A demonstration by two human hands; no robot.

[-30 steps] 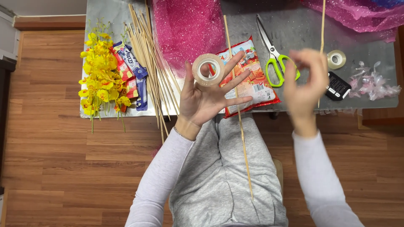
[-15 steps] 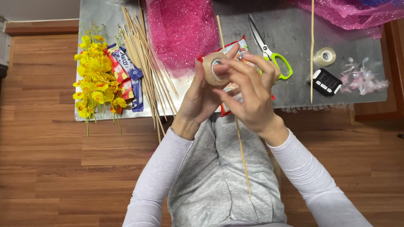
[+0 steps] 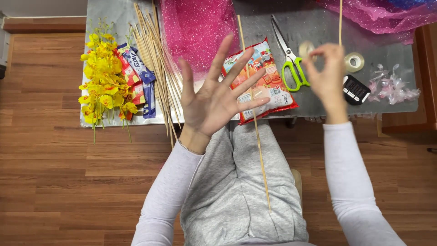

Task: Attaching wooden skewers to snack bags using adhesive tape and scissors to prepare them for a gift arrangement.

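Note:
My left hand (image 3: pixel 214 102) is raised over the table edge, palm up, fingers spread wide, holding nothing. My right hand (image 3: pixel 325 75) is lifted to the right and pinches a small beige tape roll (image 3: pixel 305 48) between thumb and fingertips. A long thin wooden stick (image 3: pixel 259 146) lies slanted from the table across a red snack bag (image 3: pixel 273 93) down onto my lap in grey trousers. A second stick (image 3: pixel 340 20) runs straight up behind my right hand; whether the hand touches it I cannot tell.
On the grey table (image 3: pixel 318 107): green-handled scissors (image 3: pixel 293 68), another tape roll (image 3: pixel 354 61), a small black device (image 3: pixel 355 89), clear wrapping scraps (image 3: pixel 391 86), pink glitter mesh (image 3: pixel 195 27), a bundle of sticks (image 3: pixel 154 54), snack bars (image 3: pixel 139 73), yellow artificial flowers (image 3: pixel 102 82). Wooden floor lies around it.
The tape roll passed from my left hand to my right, which carried it off to the right. My left hand opened and spread its fingers.

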